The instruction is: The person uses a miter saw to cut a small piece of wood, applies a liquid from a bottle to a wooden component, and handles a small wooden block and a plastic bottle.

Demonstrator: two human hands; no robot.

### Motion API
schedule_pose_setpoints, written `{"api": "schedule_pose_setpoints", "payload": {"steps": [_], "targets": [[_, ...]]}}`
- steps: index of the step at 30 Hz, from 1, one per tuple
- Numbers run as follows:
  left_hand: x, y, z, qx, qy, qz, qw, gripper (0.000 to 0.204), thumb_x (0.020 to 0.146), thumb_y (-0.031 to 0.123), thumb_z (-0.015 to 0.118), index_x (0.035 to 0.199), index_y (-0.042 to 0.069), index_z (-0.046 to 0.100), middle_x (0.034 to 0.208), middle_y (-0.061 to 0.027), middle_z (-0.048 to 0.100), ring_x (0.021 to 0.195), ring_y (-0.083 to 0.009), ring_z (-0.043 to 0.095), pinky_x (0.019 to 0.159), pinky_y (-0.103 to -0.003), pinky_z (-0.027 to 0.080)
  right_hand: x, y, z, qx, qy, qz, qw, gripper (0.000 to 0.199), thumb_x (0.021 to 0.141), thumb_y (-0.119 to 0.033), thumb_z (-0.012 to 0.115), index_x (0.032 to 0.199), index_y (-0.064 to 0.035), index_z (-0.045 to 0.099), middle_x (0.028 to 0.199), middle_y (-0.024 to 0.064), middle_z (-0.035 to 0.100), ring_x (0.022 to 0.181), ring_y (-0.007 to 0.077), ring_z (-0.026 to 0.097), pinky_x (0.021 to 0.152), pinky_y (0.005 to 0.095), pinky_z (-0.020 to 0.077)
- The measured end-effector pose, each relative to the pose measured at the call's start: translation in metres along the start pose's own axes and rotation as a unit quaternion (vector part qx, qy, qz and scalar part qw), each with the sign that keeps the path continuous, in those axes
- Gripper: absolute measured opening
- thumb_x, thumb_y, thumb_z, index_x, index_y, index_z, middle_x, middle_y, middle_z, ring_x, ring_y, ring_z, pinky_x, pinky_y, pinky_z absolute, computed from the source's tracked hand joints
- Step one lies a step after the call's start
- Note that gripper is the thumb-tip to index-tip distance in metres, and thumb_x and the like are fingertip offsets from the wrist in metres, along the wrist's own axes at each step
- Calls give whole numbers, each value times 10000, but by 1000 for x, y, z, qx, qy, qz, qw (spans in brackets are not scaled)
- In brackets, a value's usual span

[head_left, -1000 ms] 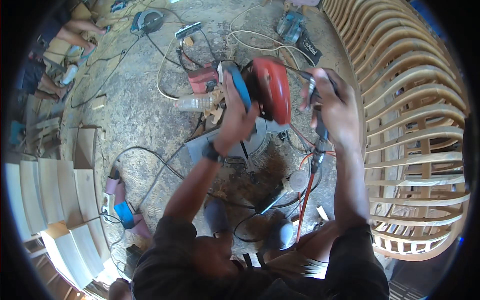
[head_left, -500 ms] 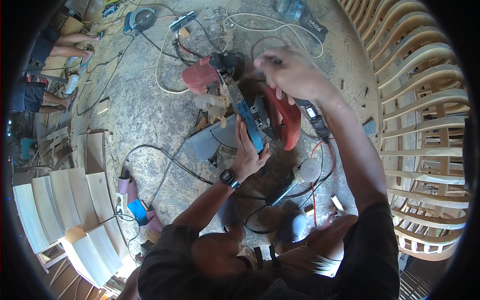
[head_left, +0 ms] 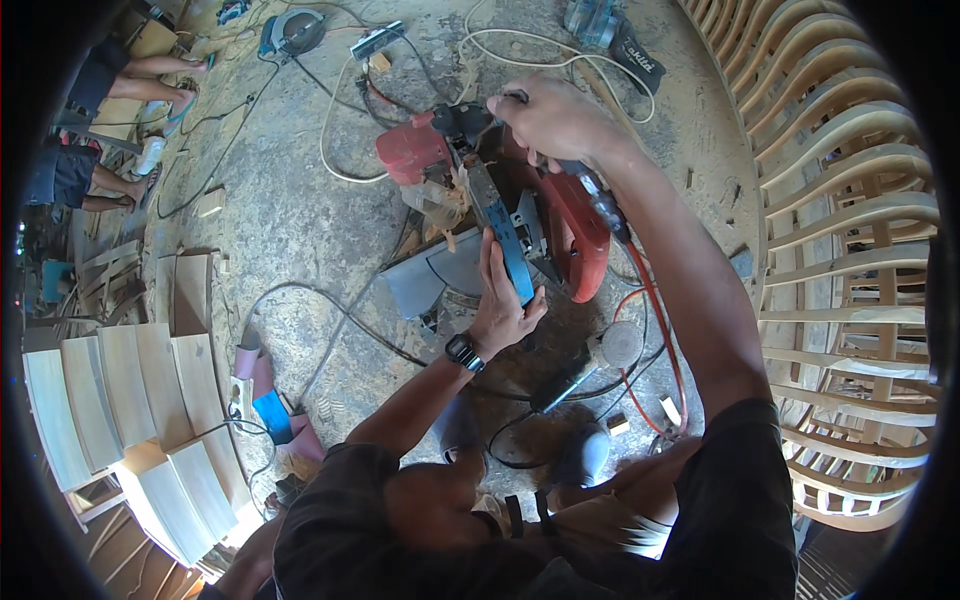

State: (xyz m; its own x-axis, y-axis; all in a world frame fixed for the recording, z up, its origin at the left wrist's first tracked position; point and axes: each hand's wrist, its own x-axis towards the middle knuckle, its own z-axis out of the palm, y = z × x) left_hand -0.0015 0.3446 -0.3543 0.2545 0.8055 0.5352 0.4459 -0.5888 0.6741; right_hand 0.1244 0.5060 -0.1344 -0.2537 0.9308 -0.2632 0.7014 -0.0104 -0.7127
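- Mitre saw (head_left: 590, 265), red-bodied, sits on the floor in front of the person, with both hands over it.
- Over the last second the right hand (head_left: 560, 125) has moved from the saw's right side to above its far part, while the left hand (head_left: 505, 315) has gone from lying flat along a blue bar (head_left: 512, 250) to grasping its near end. The work in hand, as I judge it, now centres on the bar and the parts behind it.
- The left hand pinches the bar between fingers and thumb. The right hand is curled round a hose-fed tool (head_left: 598, 200); how its fingertips sit is too blurred to tell.
- From that tool, with its shiny metal coupling, a thin red hose (head_left: 660, 305) drops beside the right forearm.
- Smooth, rounded red plastic forms the saw's looped handle; its grey metal base (head_left: 410, 288) is flat and broad.
- A crumpled clear plastic bottle (head_left: 432, 207) lies beside the saw, among pale wood scraps.
- Mottled, dusty and rough, the floor (head_left: 300, 220) contrasts with the sleek bent wooden slats (head_left: 845, 240) at right and flat pale panels (head_left: 95, 390) at left.
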Motion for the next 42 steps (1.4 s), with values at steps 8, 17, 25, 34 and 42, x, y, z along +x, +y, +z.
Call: {"api": "schedule_pose_setpoints", "payload": {"steps": [8,17,25,34,42], "targets": [[1,-2,1,-16,13,14,1000,999,787,111,701,1450,-103,-15,1465,-406,67,1345,-570,197,1104,-578,254,66,-17,34,-87,-36,34,995,399,967,-311,499,923,68,618,680,117,621,538,205,648,437,338,504],[0,-3,0,-23,9,9,1000,989,797,125,696,1448,-99,-14,1469,-397,64,1358,-553,184,1114,-572,242,53,-18,16,-90,-24,30,995,365,957,-280,500,874,58,610,647,112,619,503,200,625,425,354,498],[4,1,1,-19,6,26,999,1003,801,118,689,1455,-98,-39,1482,-387,39,1364,-552,179,1113,-560,271,11,10,-8,3,-101,4,995,282,944,-229,474,1010,17,596,610,103,592,471,162,592,358,298,440],[4,0,-5,2,15,21,1000,1021,770,137,723,1448,-102,-3,1470,-387,96,1352,-550,211,1115,-558,257,-35,-63,11,-82,-8,-12,997,374,971,-310,481,1035,40,597,671,141,620,509,211,636,467,345,512],[9,2,-12,-7,26,27,999,1059,730,117,734,1458,-81,-10,1478,-365,103,1371,-528,195,1105,-574,252,-20,-57,69,-147,63,-76,984,332,965,-321,527,1111,-28,585,1025,169,613,576,216,656,421,321,491]]}}
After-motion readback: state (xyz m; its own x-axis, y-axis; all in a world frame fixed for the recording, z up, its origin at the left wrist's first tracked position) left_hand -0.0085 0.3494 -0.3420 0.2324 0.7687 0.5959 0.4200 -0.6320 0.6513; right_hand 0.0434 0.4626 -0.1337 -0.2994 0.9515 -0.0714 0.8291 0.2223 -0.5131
